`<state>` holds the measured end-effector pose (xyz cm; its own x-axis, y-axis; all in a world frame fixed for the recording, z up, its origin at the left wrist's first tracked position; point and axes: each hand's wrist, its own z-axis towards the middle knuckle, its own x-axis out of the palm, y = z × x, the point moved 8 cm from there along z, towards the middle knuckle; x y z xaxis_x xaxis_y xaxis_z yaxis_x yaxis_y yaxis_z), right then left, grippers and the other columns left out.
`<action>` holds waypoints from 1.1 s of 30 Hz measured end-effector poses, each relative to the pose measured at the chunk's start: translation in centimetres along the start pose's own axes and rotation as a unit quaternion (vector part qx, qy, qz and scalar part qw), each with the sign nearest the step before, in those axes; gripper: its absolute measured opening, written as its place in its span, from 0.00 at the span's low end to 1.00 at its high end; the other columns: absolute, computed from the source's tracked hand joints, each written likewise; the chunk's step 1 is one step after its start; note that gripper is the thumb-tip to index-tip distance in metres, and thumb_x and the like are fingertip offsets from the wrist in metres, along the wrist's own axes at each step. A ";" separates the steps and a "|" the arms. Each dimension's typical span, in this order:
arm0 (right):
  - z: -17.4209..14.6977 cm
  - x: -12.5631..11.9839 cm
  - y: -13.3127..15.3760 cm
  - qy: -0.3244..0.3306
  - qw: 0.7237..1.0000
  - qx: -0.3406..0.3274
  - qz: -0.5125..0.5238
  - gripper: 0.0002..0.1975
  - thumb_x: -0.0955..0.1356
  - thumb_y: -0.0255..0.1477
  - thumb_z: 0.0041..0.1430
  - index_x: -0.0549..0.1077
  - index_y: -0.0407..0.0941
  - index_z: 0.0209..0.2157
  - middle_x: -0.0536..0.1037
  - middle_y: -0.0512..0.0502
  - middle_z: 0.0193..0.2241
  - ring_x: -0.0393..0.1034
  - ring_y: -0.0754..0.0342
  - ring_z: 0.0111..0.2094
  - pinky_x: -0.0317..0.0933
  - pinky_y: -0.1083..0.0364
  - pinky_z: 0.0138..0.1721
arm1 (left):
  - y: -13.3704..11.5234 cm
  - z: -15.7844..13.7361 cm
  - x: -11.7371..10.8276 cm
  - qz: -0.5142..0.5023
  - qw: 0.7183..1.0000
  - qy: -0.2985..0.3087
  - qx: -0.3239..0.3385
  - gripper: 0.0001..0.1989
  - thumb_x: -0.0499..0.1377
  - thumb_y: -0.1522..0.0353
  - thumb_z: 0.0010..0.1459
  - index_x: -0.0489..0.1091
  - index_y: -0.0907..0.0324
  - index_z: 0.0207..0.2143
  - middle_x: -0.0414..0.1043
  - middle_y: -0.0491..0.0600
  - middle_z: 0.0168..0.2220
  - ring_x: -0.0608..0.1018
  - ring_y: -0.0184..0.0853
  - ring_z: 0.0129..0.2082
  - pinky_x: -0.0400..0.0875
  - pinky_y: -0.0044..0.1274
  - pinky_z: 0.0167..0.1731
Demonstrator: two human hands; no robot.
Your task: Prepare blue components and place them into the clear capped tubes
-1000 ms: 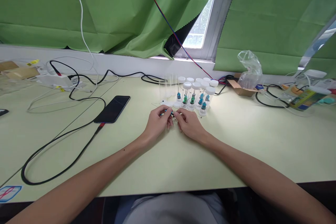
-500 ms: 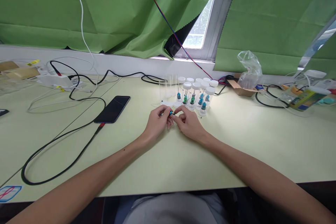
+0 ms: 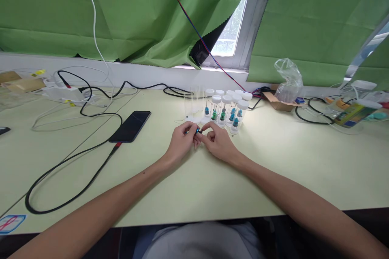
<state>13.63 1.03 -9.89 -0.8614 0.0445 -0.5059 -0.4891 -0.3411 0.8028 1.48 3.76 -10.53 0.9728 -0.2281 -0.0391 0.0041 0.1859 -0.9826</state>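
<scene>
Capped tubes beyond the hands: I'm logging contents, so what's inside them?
Blue and green pieces show inside the front capped tubes, under white caps. Contents of the rear tubes are mostly covered by those in front.

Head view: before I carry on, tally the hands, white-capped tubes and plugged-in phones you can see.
Hands, left hand and right hand: 2
White-capped tubes, by visible lids: 9
Plugged-in phone: 1
Total: 12
The blue piece at the fingertips is partly hidden, so uncounted.
</scene>
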 end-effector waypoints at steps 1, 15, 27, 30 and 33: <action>0.0 0.0 0.0 -0.001 1.000 -0.004 0.000 0.12 0.66 0.39 0.61 0.66 0.46 0.39 0.63 0.60 0.13 0.58 0.58 0.17 0.50 0.58 0.25 | 0.1 0.0 0.0 -0.002 1.000 0.000 -0.003 0.12 0.58 0.60 0.58 0.68 0.59 0.28 0.70 0.45 0.23 0.72 0.30 0.20 0.68 0.23 0.22; 0.4 -0.2 -0.4 -0.011 1.000 -0.008 -0.015 0.15 0.60 0.39 0.67 0.67 0.45 0.29 0.68 0.54 0.16 0.59 0.57 0.18 0.53 0.57 0.26 | -0.1 0.0 0.7 -0.009 0.999 0.031 -0.012 0.13 0.58 0.60 0.59 0.68 0.60 0.29 0.68 0.46 0.24 0.73 0.29 0.19 0.67 0.22 0.19; 0.3 -0.6 -0.3 -0.025 1.000 -0.003 0.001 0.14 0.62 0.42 0.64 0.68 0.45 0.37 0.64 0.58 0.13 0.58 0.58 0.17 0.51 0.57 0.24 | -0.3 -0.1 0.5 0.013 1.000 0.026 -0.006 0.13 0.57 0.59 0.60 0.68 0.59 0.30 0.66 0.44 0.20 0.70 0.29 0.17 0.65 0.21 0.18; 0.2 -0.5 0.0 -0.022 1.000 -0.019 0.011 0.14 0.66 0.41 0.61 0.65 0.45 0.40 0.62 0.61 0.13 0.57 0.59 0.17 0.50 0.59 0.24 | -0.2 0.0 0.4 0.004 1.000 0.024 0.001 0.12 0.58 0.60 0.60 0.68 0.59 0.31 0.68 0.45 0.20 0.71 0.30 0.18 0.65 0.22 0.19; 0.2 -0.4 0.0 -0.012 1.000 -0.020 0.018 0.13 0.65 0.40 0.61 0.65 0.45 0.39 0.62 0.61 0.13 0.56 0.59 0.17 0.49 0.59 0.24 | 0.0 0.1 0.4 -0.001 1.000 0.024 0.001 0.12 0.58 0.60 0.60 0.69 0.59 0.31 0.69 0.46 0.21 0.72 0.30 0.19 0.66 0.22 0.20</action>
<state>13.93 1.24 -9.62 -0.8815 0.0531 -0.4693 -0.4523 -0.3807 0.8065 1.84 3.77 -10.50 0.9604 -0.2748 -0.0458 0.0069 0.1877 -0.9822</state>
